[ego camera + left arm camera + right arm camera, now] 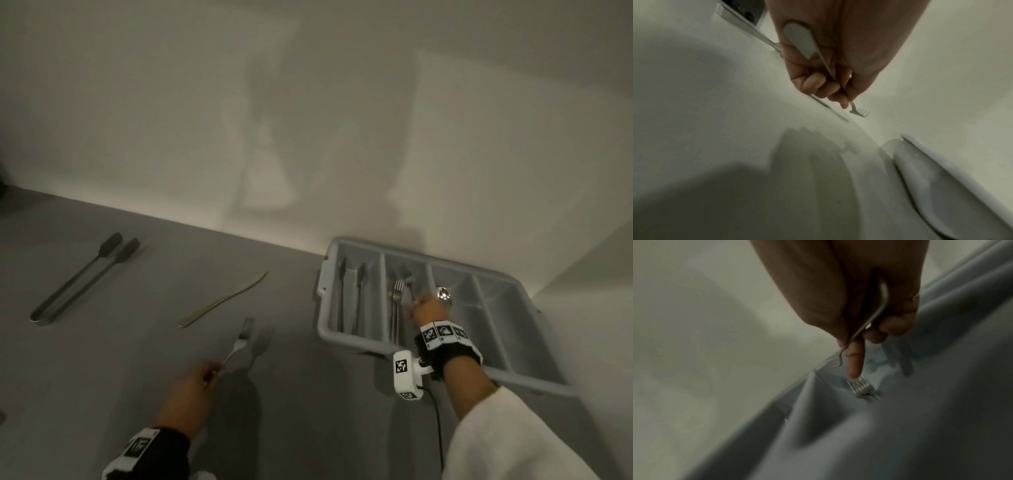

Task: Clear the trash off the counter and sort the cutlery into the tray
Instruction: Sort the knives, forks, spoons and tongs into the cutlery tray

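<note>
Two forks in hand — left grip (195, 380) pinching one (239, 342) tines-forward, well left of tray (323, 329); right grip (428, 308) lowering another (859, 387) into fork compartment.

Plain off-white wall (308, 102) fills top half, 12 o'clock, w/ soft blurry shadows across it. Dark object (2, 186) at far left edge, approx 9 o'clock, mostly cut off; can't tell what it is.
</note>
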{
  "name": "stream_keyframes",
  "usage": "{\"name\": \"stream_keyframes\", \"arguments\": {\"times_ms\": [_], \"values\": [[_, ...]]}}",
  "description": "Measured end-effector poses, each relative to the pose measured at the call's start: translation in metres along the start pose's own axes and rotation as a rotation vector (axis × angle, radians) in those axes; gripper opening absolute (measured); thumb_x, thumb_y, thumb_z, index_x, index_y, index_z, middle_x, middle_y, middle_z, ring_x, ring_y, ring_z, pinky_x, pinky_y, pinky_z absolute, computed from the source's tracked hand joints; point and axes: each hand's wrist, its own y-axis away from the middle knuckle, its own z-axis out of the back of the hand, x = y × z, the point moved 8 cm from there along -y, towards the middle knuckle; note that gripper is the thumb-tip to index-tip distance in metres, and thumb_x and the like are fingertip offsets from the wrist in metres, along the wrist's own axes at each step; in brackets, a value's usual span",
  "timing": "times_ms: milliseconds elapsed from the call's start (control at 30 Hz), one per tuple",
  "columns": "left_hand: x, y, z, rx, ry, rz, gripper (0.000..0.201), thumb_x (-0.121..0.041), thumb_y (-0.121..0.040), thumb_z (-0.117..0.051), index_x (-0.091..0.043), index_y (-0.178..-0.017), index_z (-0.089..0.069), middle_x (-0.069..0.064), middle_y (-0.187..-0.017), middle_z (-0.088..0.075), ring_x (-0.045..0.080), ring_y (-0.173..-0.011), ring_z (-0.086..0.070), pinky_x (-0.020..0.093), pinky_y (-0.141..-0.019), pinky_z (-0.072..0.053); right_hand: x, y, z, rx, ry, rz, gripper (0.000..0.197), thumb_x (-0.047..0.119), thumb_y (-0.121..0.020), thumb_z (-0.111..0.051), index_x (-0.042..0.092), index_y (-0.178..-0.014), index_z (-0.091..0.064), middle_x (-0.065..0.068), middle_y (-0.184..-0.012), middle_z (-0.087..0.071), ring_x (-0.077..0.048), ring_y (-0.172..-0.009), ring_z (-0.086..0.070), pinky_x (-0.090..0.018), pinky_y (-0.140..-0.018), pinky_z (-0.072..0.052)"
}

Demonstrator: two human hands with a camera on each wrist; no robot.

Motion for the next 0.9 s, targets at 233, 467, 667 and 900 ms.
{"name": "stream_keyframes", "arguments": {"times_ms": [233, 467, 667, 900], "values": [[-0.055, 0.009, 0.002, -0.143, 0.193, -0.102, 0.026, -0.004, -0.086, -0.054, -0.03, -0.085, -0.053, 0.005, -0.081, -0.061, 0.014, -0.07, -0.057, 0.015, -0.062, -0.043, -0.014, -0.04, -0.062, 0.248, 0.433, 0.04, 0.035, 0.018, -0.094, -0.042, 0.0, -0.122, -0.052, -0.017, -0.131, -0.053, -0.031, -0.122, -0.05, -0.034, -0.101, -0.04], [-0.156, -0.003, -0.044, -0.077, 0.146, -0.328, 0.035, -0.008, -0.087, -0.053, -0.039, -0.074, -0.055, -0.006, -0.07, -0.058, -0.006, -0.065, -0.054, 0.005, -0.058, -0.041, -0.01, -0.026, -0.054, 0.299, 0.325, 0.086, 0.025, 0.015, -0.092, -0.048, 0.001, -0.108, -0.061, -0.014, -0.117, -0.062, -0.031, -0.109, -0.058, -0.035, -0.094, -0.046], [-0.263, -0.017, -0.144, 0.193, 0.134, -0.525, 0.021, -0.011, -0.091, -0.046, -0.013, -0.106, -0.061, 0.001, -0.092, -0.057, 0.004, -0.079, -0.054, 0.011, -0.079, -0.044, -0.024, 0.047, 0.032, 0.103, -0.112, 0.385, 0.014, 0.016, -0.092, -0.05, 0.019, -0.103, -0.058, 0.008, -0.092, -0.054, -0.008, -0.087, -0.053, -0.012, -0.071, -0.038], [-0.296, -0.056, -0.275, 0.332, -0.356, -0.513, 0.028, -0.003, -0.089, -0.04, 0.007, -0.113, -0.051, 0.028, -0.126, -0.049, 0.04, -0.115, -0.047, 0.04, -0.099, -0.039, -0.12, 0.106, 0.057, 0.003, -0.272, 0.348, 0.033, 0.011, -0.087, -0.059, 0.042, -0.081, -0.052, 0.017, -0.079, -0.061, 0.009, -0.079, -0.06, -0.008, -0.077, -0.043]]}}
